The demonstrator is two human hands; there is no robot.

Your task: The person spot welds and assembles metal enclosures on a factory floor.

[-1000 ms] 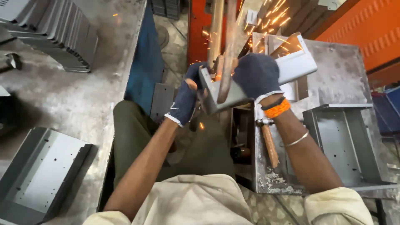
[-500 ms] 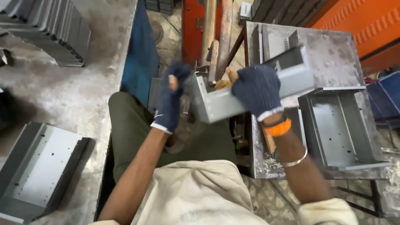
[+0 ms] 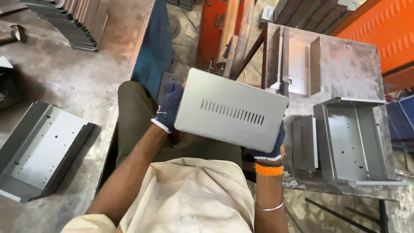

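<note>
workshop, hands [image 3: 170, 105] hold vented panel [image 3: 230, 110] tilted crosswise

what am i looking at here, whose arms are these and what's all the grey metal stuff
The picture comes from a camera worn on a person's head, looking down, so the arms are that person's own. Both hands wear dark blue work gloves. The left hand and the right hand grip opposite ends of a grey sheet-metal cover with a row of vent slots, held above the lap.

To the right is a worn metal table carrying an open grey box shell and another slotted panel. To the left, on a grey surface, lie a folded metal tray with small holes and a stack of similar parts. No robot is involved.
</note>
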